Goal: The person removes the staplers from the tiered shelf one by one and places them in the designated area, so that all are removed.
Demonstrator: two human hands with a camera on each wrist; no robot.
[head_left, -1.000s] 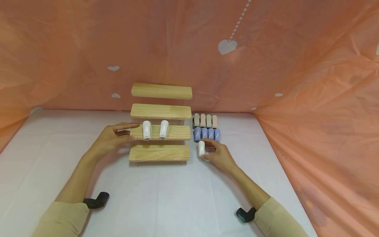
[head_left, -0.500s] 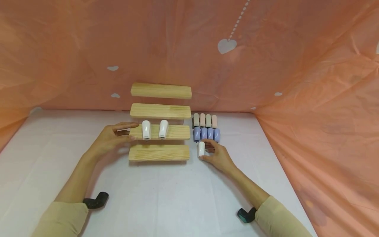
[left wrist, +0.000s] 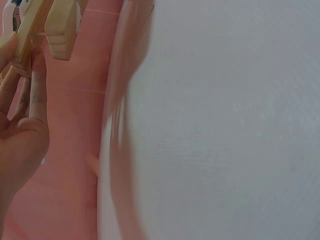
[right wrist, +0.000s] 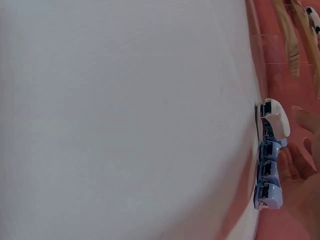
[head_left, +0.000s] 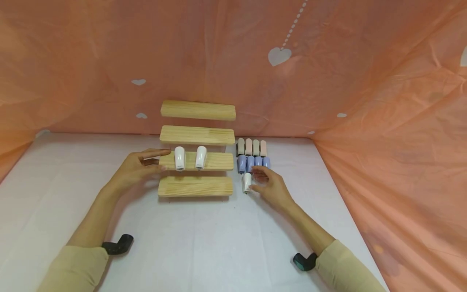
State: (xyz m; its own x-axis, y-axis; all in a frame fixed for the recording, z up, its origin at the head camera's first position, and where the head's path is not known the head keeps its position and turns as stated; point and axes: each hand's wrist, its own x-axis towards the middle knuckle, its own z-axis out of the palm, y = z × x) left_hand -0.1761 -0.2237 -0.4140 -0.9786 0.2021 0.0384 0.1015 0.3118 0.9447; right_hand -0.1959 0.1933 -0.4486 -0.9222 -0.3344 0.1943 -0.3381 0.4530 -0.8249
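A tiered wooden rack (head_left: 197, 186) stands on the white table, and two white mini staplers (head_left: 201, 157) sit on its second tier from the bottom. My left hand (head_left: 132, 170) grips the left end of that tier; the thumb and fingers lie on either side of the board in the left wrist view. To the right of the rack, a third white mini stapler (head_left: 247, 183) stands on the table. Around it, but apart from it, my right hand (head_left: 273, 186) is spread with nothing held. Behind that stapler is a row of several lilac mini staplers (head_left: 242, 164), partly covered by the right fingers.
Several beige and pink mini staplers (head_left: 249, 147) form a row behind the lilac ones. An orange cloth (head_left: 365, 81) with pale hearts hangs behind and to the right. The white table (head_left: 204, 243) stretches in front of the rack.
My right hand has loosened from the white mini stapler and drawn slightly back to the right. The stapler stays on the table. My left hand keeps its hold on the rack.
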